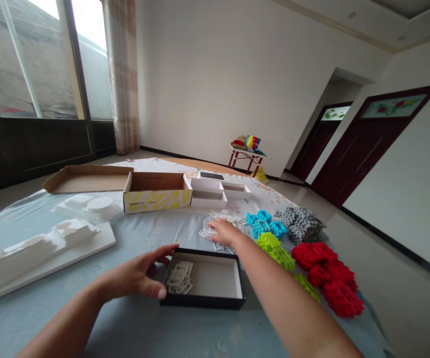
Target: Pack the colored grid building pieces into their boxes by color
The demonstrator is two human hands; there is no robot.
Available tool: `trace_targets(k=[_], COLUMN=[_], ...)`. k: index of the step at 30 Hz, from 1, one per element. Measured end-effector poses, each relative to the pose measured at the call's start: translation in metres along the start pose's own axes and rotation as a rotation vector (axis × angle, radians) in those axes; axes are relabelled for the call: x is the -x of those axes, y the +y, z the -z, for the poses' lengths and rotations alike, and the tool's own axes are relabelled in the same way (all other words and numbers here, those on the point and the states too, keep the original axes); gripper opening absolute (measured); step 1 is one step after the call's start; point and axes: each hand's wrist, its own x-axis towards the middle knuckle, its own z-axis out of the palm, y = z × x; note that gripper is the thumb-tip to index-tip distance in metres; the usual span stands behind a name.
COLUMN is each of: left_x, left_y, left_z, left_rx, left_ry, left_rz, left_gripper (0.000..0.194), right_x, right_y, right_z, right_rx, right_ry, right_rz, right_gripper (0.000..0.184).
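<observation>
Left hand [140,276]: fingers spreading apart, thumb and fingertips touching the left side of the black box [203,301]. Right hand [223,231]: fingers reaching into the white pieces [239,219]; whether they are clamping one, cannot tell. More white pieces are lying in the box's left part. The right forearm is passing just beside the box's right side, partly hiding the green pieces [269,242]. Blue pieces [263,223] are sitting right of the white pile, grey pieces [300,224] and red pieces [330,276] farther right. Beyond, a yellow-and-white carton [158,201] is standing open beside white trays [209,198]. White foam [51,248] is lying left on the cloth-covered surface [136,328].
</observation>
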Motion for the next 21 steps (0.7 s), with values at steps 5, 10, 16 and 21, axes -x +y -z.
trace_targets(k=[5,10,16,21], left_x=[-0.003,-0.008,-0.011,-0.011], left_y=[0.007,0.006,-0.003,0.0], left_z=[-0.002,-0.002,0.0,0.0], left_rx=[0.046,0.038,0.056,0.049], left_ry=[0.057,0.192,0.211,0.211], left_rz=[0.018,0.041,0.032,0.049], left_gripper=[0.063,0.059,0.053,0.054], right_x=[0.005,0.009,0.016,0.022], right_y=[0.003,0.001,0.007,0.018], right_z=[0.002,0.002,-0.001,0.002], right_rx=[-0.036,-0.051,-0.065,-0.109], right_ry=[-0.025,0.016,0.086,0.169], right_rz=[0.026,0.006,-0.017,-0.042], right_gripper=[0.047,0.04,0.032,0.035])
